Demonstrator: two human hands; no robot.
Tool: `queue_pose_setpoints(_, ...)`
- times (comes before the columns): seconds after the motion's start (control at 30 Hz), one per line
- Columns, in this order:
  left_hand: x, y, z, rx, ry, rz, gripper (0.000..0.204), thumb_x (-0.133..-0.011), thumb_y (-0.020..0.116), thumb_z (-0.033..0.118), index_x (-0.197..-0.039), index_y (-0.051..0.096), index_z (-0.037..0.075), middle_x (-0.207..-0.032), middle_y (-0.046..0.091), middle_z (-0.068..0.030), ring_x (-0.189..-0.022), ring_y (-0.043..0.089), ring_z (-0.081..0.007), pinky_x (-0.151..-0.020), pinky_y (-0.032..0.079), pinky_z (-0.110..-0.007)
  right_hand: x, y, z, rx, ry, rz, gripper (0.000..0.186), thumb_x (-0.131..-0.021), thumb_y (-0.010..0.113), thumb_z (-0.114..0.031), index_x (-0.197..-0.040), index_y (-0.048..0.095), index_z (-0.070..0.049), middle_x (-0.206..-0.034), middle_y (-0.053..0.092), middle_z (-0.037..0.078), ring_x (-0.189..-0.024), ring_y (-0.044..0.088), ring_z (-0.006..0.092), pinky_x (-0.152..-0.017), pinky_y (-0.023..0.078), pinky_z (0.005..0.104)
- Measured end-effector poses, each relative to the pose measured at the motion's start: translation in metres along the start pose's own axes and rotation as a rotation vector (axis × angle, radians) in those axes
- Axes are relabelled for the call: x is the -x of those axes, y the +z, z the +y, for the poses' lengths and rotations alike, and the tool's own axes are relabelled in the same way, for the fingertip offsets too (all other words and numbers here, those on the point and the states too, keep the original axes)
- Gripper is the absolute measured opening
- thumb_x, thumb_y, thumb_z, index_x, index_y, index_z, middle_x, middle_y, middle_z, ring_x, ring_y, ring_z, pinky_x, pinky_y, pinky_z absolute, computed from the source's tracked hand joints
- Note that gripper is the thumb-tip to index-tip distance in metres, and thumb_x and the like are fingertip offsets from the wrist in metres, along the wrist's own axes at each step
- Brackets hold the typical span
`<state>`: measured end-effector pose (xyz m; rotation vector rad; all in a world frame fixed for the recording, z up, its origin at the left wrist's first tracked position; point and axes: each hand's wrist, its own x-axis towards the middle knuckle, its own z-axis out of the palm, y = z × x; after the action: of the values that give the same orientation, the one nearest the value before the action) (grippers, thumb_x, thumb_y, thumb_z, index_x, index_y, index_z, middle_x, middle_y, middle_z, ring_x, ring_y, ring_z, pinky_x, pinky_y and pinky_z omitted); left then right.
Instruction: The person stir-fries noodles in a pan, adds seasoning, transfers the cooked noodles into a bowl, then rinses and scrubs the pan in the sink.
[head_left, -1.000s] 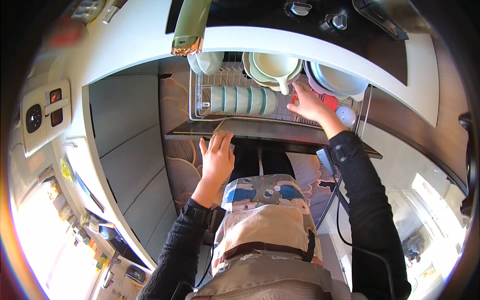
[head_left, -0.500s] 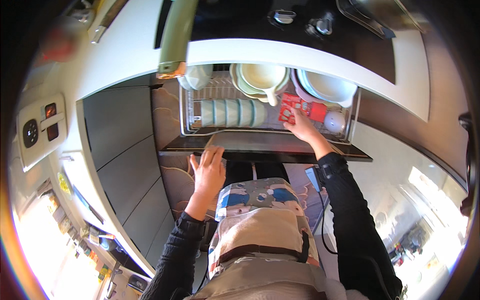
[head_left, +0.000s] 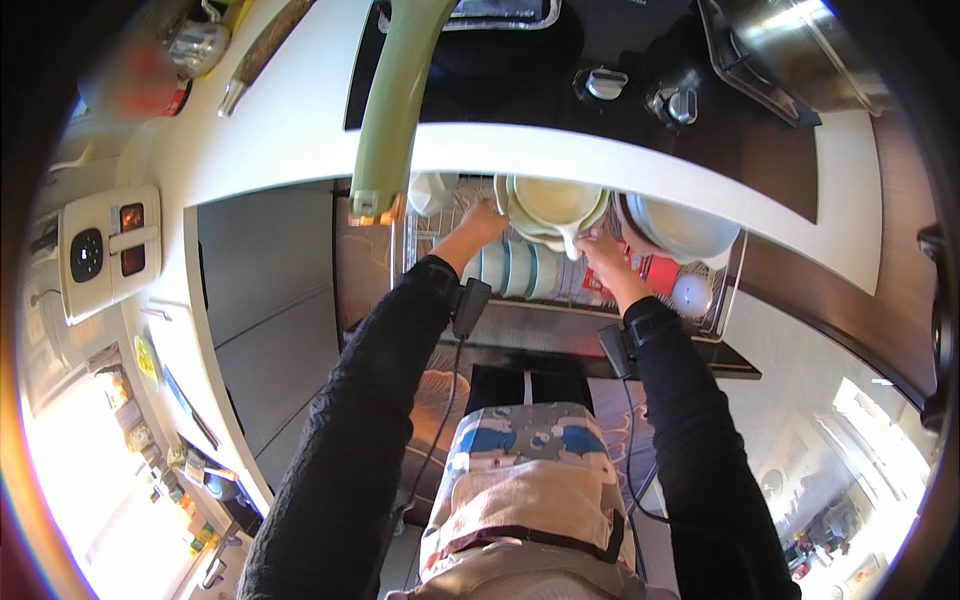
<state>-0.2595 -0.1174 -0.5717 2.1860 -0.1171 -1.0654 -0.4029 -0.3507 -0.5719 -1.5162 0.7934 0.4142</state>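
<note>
In the open pull-out wire basket (head_left: 735,290), my left hand (head_left: 482,226) is closed at the left side of a stack of nested cream and pale green bowls (head_left: 555,202). My right hand (head_left: 603,256) grips the same stack at its front right, beside the short cream handle of the top bowl. The fingertips are partly hidden against the rims. Just below my right hand lie red packets (head_left: 658,272). A row of pale bowls with teal sides (head_left: 515,270) stands on edge below my left hand.
Larger pale bowls (head_left: 680,225) sit at the basket's right, above a round white object (head_left: 692,296). A green pan handle (head_left: 395,110) juts over the white counter edge (head_left: 600,165). Stove knobs (head_left: 606,84) and a steel pot (head_left: 800,50) lie beyond. Dark drawer fronts (head_left: 270,300) are left.
My left hand has moved up from the drawer's front edge into the basket, to the bowl stack. My right hand has left the red packets for the stack. The view has shifted slightly.
</note>
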Motion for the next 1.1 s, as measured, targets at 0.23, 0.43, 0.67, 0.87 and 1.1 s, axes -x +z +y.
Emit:
queue_pose_setpoints(0.23, -0.057, 0.028, -0.003, -0.109, -0.089, 0.211, 0.083, -0.081, 0.063, 0.041, -0.142, 0.028, -0.005, -0.132, 0.050, -0.0331, -0.121, 0.053, -0.0451, -0.101, 0.046, -0.047, -0.028, 0.000, -0.012, -0.189, 0.223, 0.111, 0.022, -0.094, 0.056, -0.017, -0.114, 0.060, -0.008, -0.099, 0.068, 0.007, -0.085, 0.065, 0.0166, -0.067, 0.050, 0.0285)
queue_pose_setpoints(0.43, -0.076, 0.045, 0.006, -0.119, 0.099, 0.150, 0.062, -0.081, 0.073, 0.043, -0.126, 0.059, 0.003, -0.121, 0.064, -0.0202, -0.108, 0.063, -0.0319, -0.091, 0.050, -0.037, -0.026, -0.017, -0.010, -0.210, 0.354, 0.038, 0.023, -0.095, 0.055, -0.020, -0.113, 0.057, -0.007, -0.105, 0.067, 0.010, -0.091, 0.067, 0.0269, -0.078, 0.054, 0.0401)
queue_pose_setpoints(0.67, -0.060, 0.033, 0.011, 0.593, -0.219, -0.048, 0.027, -0.077, 0.070, 0.013, -0.100, 0.061, 0.003, -0.091, 0.062, -0.0100, -0.084, 0.063, -0.0249, -0.070, 0.054, -0.040, -0.024, 0.001, 0.014, -0.373, 0.377, 0.031, 0.023, -0.088, 0.050, -0.007, -0.110, 0.057, -0.008, -0.105, 0.066, 0.009, -0.094, 0.066, 0.0260, -0.075, 0.051, 0.0422)
queue_pose_setpoints(0.87, -0.039, 0.008, 0.018, 0.387, -0.102, -0.007, 0.028, -0.074, 0.069, 0.009, -0.099, 0.062, 0.001, -0.088, 0.062, -0.0106, -0.076, 0.064, -0.0269, -0.062, 0.054, -0.041, -0.026, -0.001, 0.030, -0.531, 0.431, -0.031, 0.029, -0.089, 0.047, -0.006, -0.117, 0.053, -0.008, -0.122, 0.060, 0.011, -0.108, 0.061, 0.0252, -0.095, 0.045, 0.0445)
queue_pose_setpoints(1.1, 0.044, -0.048, 0.017, 0.528, -0.420, 0.077, 0.027, -0.068, 0.067, -0.004, -0.093, 0.061, -0.013, -0.081, 0.063, -0.0170, -0.067, 0.065, -0.0292, -0.054, 0.054, -0.042, -0.046, 0.002, 0.038, -0.631, 0.297, -0.136, 0.034, -0.089, 0.059, -0.013, -0.122, 0.050, -0.008, -0.119, 0.059, 0.012, -0.112, 0.058, 0.0276, -0.099, 0.045, 0.0424)
